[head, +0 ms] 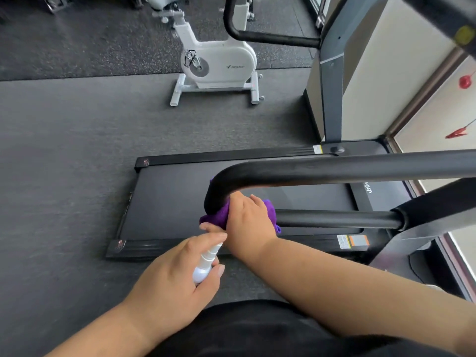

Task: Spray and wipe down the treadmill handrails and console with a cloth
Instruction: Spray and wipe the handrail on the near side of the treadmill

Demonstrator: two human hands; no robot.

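one view, head cam, looking down. two bare hands in frame.

left hand [177,274]: fingers curled round one small white plastic spray bottle [206,264], thumb lying along its ribbed neck, nozzle end pointing up toward the right hand and almost touching it. bottle body mostly hidden in the palm.

right hand [248,219]: just above and right of the left hand, wrapped over one bunched purple microfibre cloth [216,215], pressing it onto the curved end of the near black padded handrail [334,219]. cloth sticks out on both sides of the hand, more on the left. fingers themselves are tucked under, can't see how far they close round the bar.

handrails counted: two black tubular ones. near one runs right from the right hand to a grey upright [412,235]; the bend rises from the cloth and continues as an upper bar [360,168] to the right edge. second handrail [270,37] is well beyond both hands, top of frame, on the far upright [332,86].

below and beyond the hands: one black treadmill belt deck [180,202] on dark grey rubber floor [64,150].

far beyond the hands, upper centre: one white stationary exercise bike [219,63].

right of the right hand, past the uprights: window glass with two red shapes [466,81] behind it.

console: mostly out of frame, can't tell.
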